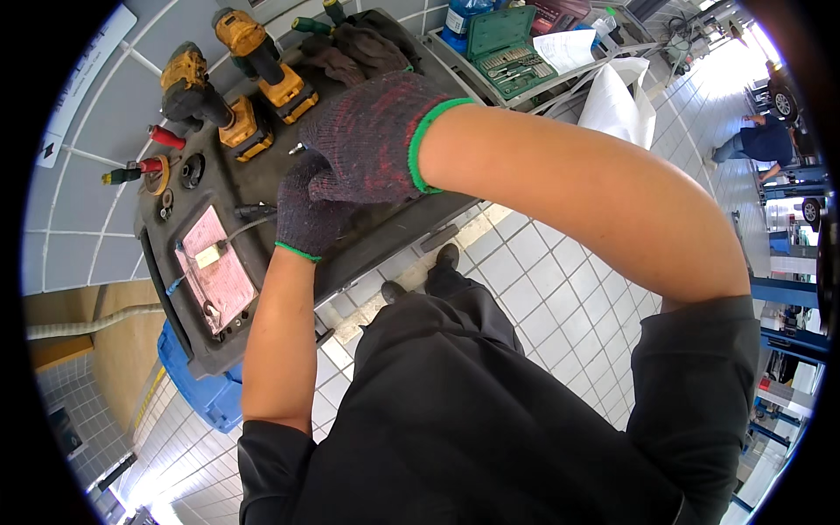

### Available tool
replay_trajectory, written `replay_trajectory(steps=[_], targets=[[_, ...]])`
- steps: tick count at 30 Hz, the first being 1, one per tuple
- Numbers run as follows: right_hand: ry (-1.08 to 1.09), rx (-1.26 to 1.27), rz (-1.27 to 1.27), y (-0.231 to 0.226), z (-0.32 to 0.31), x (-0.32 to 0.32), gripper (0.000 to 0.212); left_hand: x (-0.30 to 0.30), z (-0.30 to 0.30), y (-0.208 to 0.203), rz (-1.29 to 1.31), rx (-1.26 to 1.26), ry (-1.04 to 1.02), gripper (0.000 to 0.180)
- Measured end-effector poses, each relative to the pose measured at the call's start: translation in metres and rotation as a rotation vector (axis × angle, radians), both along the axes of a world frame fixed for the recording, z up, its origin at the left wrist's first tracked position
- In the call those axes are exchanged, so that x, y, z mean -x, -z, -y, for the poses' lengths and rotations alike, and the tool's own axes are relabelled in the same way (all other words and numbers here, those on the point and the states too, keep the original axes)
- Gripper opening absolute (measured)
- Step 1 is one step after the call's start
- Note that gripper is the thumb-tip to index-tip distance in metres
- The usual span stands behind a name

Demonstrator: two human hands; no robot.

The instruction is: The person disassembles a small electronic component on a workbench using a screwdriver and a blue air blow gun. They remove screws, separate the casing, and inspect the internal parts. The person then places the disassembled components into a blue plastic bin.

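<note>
Both hands wear dark knit gloves with green cuffs and meet over the black cart top point(376, 227). My left hand point(311, 206) is closed, its fingers partly hidden behind the other glove. Across it lies my right hand point(372, 136), also closed. From between the gloves pokes a small silver-tipped piece point(297, 149); the rest of it is covered. A grey cable point(249, 226) runs from beside my left hand to a white connector point(208, 256) on a pink ribbed pad point(229, 293). Next to my left glove is a small black part point(254, 211).
Two yellow-and-black cordless power tools point(254, 131) point(284, 92) stand behind my hands. Red-handled screwdrivers point(164, 136) and a tape roll point(157, 179) sit at left. Farther right are a green socket set case point(512, 61) and a white bag point(612, 109). Another person point(761, 144) is far right.
</note>
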State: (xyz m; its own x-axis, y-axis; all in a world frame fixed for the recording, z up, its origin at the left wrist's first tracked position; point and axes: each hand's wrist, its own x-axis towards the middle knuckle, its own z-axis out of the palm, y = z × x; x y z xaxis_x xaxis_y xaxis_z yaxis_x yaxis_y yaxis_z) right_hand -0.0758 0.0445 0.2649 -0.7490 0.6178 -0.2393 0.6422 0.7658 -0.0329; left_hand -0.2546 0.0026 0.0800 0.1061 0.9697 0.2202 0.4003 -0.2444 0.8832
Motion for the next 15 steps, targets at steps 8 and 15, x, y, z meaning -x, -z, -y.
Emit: replay_trajectory(steps=[8,15], targets=[[-0.146,-0.025,-0.005,0.008,0.000,-0.006,0.029,0.007,0.000,-0.025,-0.475,-0.111,0.189,0.043],[-0.047,0.052,0.086,-0.003,0.001,-0.004,0.031,-0.008,0.005,-0.034,-0.158,-0.015,0.053,0.044]])
